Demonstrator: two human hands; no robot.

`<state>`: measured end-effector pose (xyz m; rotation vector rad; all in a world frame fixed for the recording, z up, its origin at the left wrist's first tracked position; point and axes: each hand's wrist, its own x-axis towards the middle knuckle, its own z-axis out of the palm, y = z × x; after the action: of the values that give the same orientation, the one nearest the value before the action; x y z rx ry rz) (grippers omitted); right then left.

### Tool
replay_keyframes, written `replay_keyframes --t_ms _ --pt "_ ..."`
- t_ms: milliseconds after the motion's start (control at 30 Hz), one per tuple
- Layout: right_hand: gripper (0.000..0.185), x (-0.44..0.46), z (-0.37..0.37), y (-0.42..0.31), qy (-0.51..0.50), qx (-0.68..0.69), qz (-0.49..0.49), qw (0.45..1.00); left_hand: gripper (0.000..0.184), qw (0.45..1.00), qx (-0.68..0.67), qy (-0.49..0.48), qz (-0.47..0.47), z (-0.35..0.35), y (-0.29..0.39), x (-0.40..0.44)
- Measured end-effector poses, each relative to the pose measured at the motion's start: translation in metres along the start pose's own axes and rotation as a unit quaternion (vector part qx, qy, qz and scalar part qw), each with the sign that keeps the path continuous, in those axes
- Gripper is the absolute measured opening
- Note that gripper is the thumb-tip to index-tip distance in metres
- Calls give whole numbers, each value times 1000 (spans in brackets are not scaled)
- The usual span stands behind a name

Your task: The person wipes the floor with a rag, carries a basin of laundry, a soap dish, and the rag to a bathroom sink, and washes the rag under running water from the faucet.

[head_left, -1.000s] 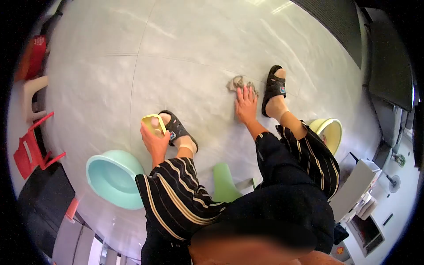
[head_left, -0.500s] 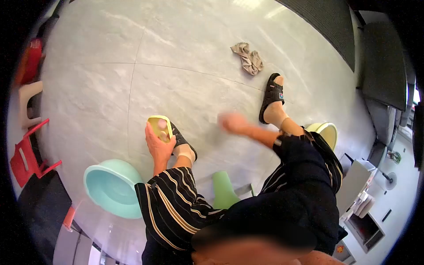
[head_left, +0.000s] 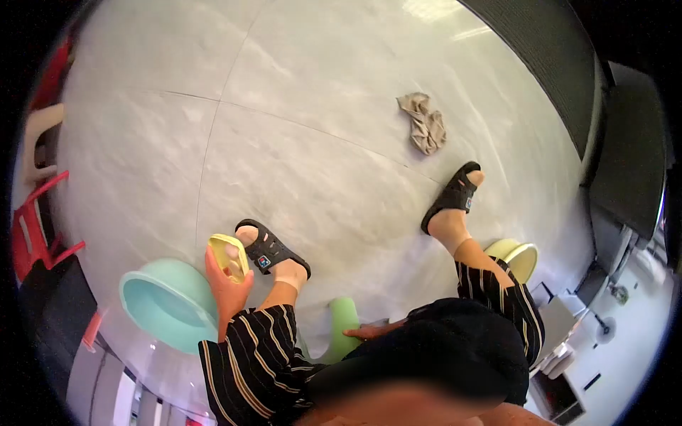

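My left hand is closed around a small yellow dish, rounded at the corners. Pale lumps lie inside it; they look like soap pieces, but I cannot be sure. Low in the view, my right hand grips the edge of a green stool, with part of the hand hidden by my dark clothing. Beside my left hand stands a light-blue basin. A crumpled beige cloth lies on the floor, beyond both hands.
My feet are in black sandals, set wide apart on the grey tiled floor. A pale-yellow basin stands by my right leg. Red chair at the left edge; dark mat at the upper right.
My left hand has drawn the yellow dish back and left, close to the blue basin. My right hand has come down from above the floor to the green stool. The view has shifted.
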<state>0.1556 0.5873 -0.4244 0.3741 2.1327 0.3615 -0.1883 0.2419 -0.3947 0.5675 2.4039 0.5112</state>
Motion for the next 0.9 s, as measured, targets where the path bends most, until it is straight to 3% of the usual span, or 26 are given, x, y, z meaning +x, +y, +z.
replay_keyframes --t_ms 100,267,333,367,433,467,500,533,633,700,767,867,900 --pt "18 7 68 -15 -61 182 -65 979 103 999 7 -33 -2 6 10 11" --pt "22 6 0 7 -154 93 -178 968 104 997 -53 -36 47 24 30 50" --pt "32 -14 7 -40 -195 180 -211 941 104 996 -64 -26 62 28 34 60" --pt "38 -28 18 -80 -267 362 -173 876 104 994 -96 -29 48 29 35 62" --pt "51 -52 22 -123 -412 676 -2 612 104 990 -133 -24 28 33 29 63" --pt "58 -57 20 -129 -437 720 42 538 104 989 -143 -13 23 37 24 64" --pt "65 -55 4 -120 -455 732 64 504 104 988 -152 -1 16 38 22 64" --pt "64 -50 -10 -106 -469 723 66 503 104 987 -160 5 4 36 20 61" --pt "52 -1 -15 -88 -489 496 -83 712 104 989 -141 45 -13 35 15 59" --pt "33 39 16 -70 -156 521 20 839 103 986 -155 57 -21 39 10 53" --pt "40 76 -23 -24 240 510 122 817 101 988 -145 49 -20 36 8 39" --pt "57 132 -46 29 364 453 235 779 100 993 -111 44 -4 37 12 39" --pt "58 147 -38 25 312 429 284 799 99 994 -103 36 0 36 11 35"
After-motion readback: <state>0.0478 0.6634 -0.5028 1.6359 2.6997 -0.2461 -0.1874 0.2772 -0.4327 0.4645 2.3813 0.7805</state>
